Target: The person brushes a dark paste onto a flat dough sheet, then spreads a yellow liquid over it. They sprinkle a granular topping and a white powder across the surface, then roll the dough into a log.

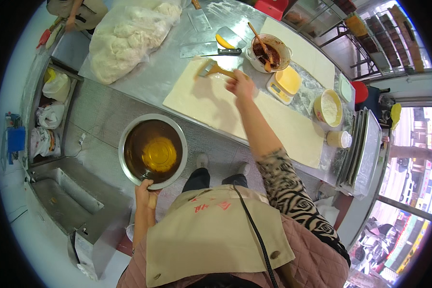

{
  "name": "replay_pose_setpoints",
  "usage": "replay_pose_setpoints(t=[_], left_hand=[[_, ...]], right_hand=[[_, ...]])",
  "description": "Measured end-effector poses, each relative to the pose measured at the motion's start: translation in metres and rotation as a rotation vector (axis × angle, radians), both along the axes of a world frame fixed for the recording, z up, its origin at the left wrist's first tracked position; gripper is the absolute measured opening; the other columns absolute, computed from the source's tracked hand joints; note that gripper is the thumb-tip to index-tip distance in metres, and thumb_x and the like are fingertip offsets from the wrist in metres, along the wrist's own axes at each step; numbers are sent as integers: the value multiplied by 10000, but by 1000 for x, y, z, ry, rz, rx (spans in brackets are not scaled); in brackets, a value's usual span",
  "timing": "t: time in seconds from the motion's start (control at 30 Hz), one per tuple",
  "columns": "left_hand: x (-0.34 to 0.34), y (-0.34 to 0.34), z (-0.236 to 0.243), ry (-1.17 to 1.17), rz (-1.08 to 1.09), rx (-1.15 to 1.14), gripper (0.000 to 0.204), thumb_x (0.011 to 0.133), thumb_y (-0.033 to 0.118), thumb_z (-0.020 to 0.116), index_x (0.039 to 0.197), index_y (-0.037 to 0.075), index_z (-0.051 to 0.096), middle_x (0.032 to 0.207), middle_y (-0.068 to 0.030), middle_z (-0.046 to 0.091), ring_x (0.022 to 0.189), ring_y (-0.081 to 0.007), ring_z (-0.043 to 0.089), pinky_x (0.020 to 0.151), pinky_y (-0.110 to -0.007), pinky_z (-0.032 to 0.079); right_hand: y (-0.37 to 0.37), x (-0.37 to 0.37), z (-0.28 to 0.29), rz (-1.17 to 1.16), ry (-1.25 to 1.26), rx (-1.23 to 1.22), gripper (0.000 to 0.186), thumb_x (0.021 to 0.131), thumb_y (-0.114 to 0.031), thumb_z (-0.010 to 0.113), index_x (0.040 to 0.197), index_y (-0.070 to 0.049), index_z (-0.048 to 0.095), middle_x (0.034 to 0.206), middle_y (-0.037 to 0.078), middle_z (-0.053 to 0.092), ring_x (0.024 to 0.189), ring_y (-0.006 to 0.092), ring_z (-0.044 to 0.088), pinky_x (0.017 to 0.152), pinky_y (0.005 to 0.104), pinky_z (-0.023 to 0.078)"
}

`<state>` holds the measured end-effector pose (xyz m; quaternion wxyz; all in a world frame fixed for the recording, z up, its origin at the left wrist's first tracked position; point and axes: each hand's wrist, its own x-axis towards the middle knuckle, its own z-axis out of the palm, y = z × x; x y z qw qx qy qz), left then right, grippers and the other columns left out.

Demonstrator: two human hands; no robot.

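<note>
My left hand [148,190] grips the near rim of a wide metal bowl [181,168], held out beside the table. Amber, oily-looking liquid [159,152] covers the bowl's bottom. My right hand [241,85] is closed round the wooden handle of a flat brush [221,72]. The brush's bristle end lies at the far left part of a long rolled-out dough sheet [283,134], which looks glossy there. Just beyond the brush are a black-handled knife [229,51] and a yellow curved scraper or handle [224,42].
A plastic-covered dough heap [129,43] lies at the table's far left. Behind the sheet stand a pot of dark red paste [274,46], a yellow scale [285,82] and a bowl of flour [327,108]. Stacked trays [362,149] border the right end. Another person [84,12] stands far left.
</note>
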<state>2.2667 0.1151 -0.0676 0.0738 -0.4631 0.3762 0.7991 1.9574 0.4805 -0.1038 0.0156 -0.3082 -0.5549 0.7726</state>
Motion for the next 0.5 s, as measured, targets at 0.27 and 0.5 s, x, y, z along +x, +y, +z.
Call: replay_pose_setpoints(t=[0.27,0.5], left_hand=[[2,2,7,-46,-41,-13,488,816,-28,619,1300,-13,564,1242,-133,638,1112,-316,660,941,-533,585],[-6,6,-10,-41,-120,-9,568,809,-8,615,1368,40,529,1260,-127,640,1100,-327,677,894,-535,618]], right_hand=[[41,42,-46,-271,-178,66,253,956,-233,687,1011,13,670,799,157,713,586,199,668,517,326,580],[218,263,0,-549,-136,138,265,992,-228,662,1104,12,672,768,106,670,562,160,619,497,287,537]])
